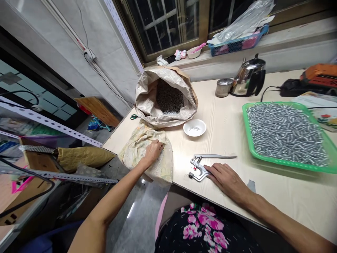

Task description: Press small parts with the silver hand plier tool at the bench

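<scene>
My left hand [153,151] is closed at the patterned cloth [164,165], which drapes over the table's front left edge; whether it pinches the cloth or a small piece is hidden. Flat on the table lies a pair of metal snap pliers [200,170], its handles apart. My right hand [225,177] rests with fingers stretched out on the lower handle. Behind the cloth stands an open paper sack [143,102] of small dark metal pieces. A white bowl [195,133] beside it holds several small pieces. Silvery metal pieces fill a green basket [249,140] on the right.
A kettle [250,79] and a lidded metal jar [223,88] stand at the back of the table [218,116]. Green-handled scissors [134,116] lie left of the sack. An orange tool [321,75] is at the back right. A blue basket [237,45] sits on the windowsill.
</scene>
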{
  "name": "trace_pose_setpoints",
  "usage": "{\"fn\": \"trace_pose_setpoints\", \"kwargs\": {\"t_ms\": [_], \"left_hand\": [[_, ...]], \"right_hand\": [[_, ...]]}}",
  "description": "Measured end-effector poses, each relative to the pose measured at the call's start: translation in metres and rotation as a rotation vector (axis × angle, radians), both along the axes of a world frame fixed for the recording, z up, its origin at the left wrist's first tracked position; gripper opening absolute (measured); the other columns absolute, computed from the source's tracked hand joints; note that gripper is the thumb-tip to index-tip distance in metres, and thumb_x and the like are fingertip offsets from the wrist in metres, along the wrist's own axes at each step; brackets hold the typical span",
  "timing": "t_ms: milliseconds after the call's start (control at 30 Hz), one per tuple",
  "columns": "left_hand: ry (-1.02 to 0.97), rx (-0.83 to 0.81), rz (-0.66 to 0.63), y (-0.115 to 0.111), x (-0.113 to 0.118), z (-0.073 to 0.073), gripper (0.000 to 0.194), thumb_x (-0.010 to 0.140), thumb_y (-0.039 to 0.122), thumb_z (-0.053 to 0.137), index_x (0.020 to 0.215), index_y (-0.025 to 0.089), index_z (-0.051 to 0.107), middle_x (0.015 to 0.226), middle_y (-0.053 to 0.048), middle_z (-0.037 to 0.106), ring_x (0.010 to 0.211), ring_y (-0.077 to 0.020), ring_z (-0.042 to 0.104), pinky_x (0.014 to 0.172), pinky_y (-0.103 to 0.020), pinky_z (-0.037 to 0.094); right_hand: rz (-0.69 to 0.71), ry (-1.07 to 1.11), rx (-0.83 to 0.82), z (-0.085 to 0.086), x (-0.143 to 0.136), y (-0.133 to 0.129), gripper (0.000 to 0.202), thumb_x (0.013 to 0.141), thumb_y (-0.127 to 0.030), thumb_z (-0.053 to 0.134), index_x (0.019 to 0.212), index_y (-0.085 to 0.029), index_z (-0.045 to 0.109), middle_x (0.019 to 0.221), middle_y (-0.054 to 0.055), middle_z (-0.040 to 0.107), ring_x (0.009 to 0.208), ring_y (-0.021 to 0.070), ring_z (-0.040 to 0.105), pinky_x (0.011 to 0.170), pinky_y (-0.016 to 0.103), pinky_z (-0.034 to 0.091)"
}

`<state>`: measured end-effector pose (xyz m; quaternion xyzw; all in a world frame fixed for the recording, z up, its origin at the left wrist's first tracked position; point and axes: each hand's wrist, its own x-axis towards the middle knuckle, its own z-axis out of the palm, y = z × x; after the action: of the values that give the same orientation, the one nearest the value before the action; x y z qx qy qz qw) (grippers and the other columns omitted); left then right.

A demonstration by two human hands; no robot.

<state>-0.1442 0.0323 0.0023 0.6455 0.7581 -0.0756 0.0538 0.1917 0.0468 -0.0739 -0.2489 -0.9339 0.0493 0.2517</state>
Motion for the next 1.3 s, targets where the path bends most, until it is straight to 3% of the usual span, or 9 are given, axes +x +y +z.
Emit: {"fn": "trace_pose_setpoints", "kwargs": {"t_ms": [267, 400, 500, 633, 767, 867, 933, 1133, 1300], "left_hand": [[0.134, -0.021, -0.155, 0.009, -0.006, -0.009, 0.024, 0.094, 0.012, 0.041, 0.098, 0.016, 0.064, 0.107, -0.012, 0.061, 0.103, -0.0233, 0.054, 0.079, -0.031, 0.042], [-0.009, 0.104, -0.115, 0.002, -0.001, 0.0, 0.019, 0.093, 0.015, 0.044, 0.093, 0.016, 0.063, 0.1, -0.01, 0.064, 0.1, -0.0218, 0.056, 0.085, -0.03, 0.043], [-0.28, 0.206, -0.052, -0.011, 0.02, 0.006, 0.014, 0.09, 0.017, 0.048, 0.09, 0.018, 0.063, 0.091, -0.005, 0.066, 0.088, -0.0177, 0.06, 0.082, -0.027, 0.044], [-0.558, 0.172, -0.055, -0.034, 0.062, 0.0, 0.012, 0.089, 0.021, 0.052, 0.088, 0.019, 0.063, 0.085, -0.001, 0.067, 0.079, -0.0151, 0.062, 0.075, -0.025, 0.047], [-0.51, 0.166, -0.232, -0.047, 0.086, -0.016, 0.023, 0.093, 0.019, 0.045, 0.106, 0.017, 0.064, 0.096, -0.007, 0.066, 0.091, -0.0193, 0.062, 0.083, -0.031, 0.05], [-0.473, 0.154, -0.288, -0.048, 0.089, -0.022, 0.025, 0.094, 0.019, 0.044, 0.105, 0.017, 0.065, 0.095, -0.01, 0.065, 0.092, -0.0224, 0.061, 0.084, -0.035, 0.05], [-0.591, 0.143, -0.225, -0.045, 0.09, -0.024, 0.021, 0.092, 0.022, 0.048, 0.098, 0.017, 0.067, 0.093, -0.009, 0.067, 0.089, -0.0216, 0.063, 0.082, -0.034, 0.05], [-1.2, -0.05, 0.28, -0.034, 0.102, -0.028, 0.03, 0.078, 0.042, 0.065, 0.086, 0.014, 0.067, 0.061, 0.0, 0.06, 0.052, -0.0126, 0.053, 0.053, -0.025, 0.045], [-1.201, -0.025, 0.291, -0.034, 0.11, -0.029, 0.032, 0.072, 0.044, 0.07, 0.076, 0.012, 0.069, 0.058, 0.0, 0.058, 0.054, -0.0105, 0.05, 0.053, -0.022, 0.038]], "right_hand": [[0.023, -0.078, -0.153, 0.006, 0.0, 0.002, 0.023, 0.101, -0.03, 0.044, 0.114, -0.016, 0.056, 0.091, 0.008, 0.06, 0.081, 0.021, 0.057, 0.072, 0.034, 0.039], [0.011, -0.129, -0.254, 0.014, 0.0, 0.002, 0.017, 0.1, -0.025, 0.045, 0.109, -0.018, 0.057, 0.091, 0.005, 0.059, 0.083, 0.02, 0.056, 0.074, 0.034, 0.038], [-0.001, -0.157, -0.291, 0.019, 0.0, 0.003, 0.015, 0.099, -0.022, 0.045, 0.106, -0.019, 0.057, 0.093, 0.005, 0.059, 0.085, 0.0196, 0.055, 0.075, 0.033, 0.037], [-0.018, -0.209, -0.255, 0.017, -0.001, 0.003, 0.015, 0.1, -0.02, 0.042, 0.1, -0.018, 0.057, 0.091, 0.005, 0.058, 0.083, 0.0196, 0.053, 0.074, 0.034, 0.036], [-0.038, -0.23, -0.231, 0.015, -0.001, 0.001, 0.011, 0.098, -0.021, 0.046, 0.101, -0.018, 0.057, 0.093, 0.005, 0.058, 0.084, 0.02, 0.052, 0.073, 0.034, 0.035], [-0.068, -0.222, -0.239, 0.016, -0.001, 0.0, 0.012, 0.095, -0.025, 0.054, 0.104, -0.017, 0.057, 0.096, 0.006, 0.058, 0.086, 0.0207, 0.052, 0.073, 0.034, 0.034], [-0.087, -0.217, -0.238, 0.016, -0.001, -0.001, 0.011, 0.094, -0.025, 0.056, 0.101, -0.017, 0.058, 0.095, 0.006, 0.058, 0.084, 0.0203, 0.051, 0.072, 0.033, 0.033], [-0.074, -0.184, -0.097, 0.014, 0.001, -0.002, 0.015, 0.097, -0.014, 0.046, 0.087, -0.018, 0.056, 0.084, 0.004, 0.056, 0.078, 0.019, 0.045, 0.07, 0.033, 0.028], [-0.075, -0.166, 0.041, 0.014, 0.005, -0.006, 0.021, 0.096, -0.008, 0.041, 0.087, -0.016, 0.057, 0.08, 0.004, 0.054, 0.077, 0.0199, 0.042, 0.07, 0.034, 0.026]]}}
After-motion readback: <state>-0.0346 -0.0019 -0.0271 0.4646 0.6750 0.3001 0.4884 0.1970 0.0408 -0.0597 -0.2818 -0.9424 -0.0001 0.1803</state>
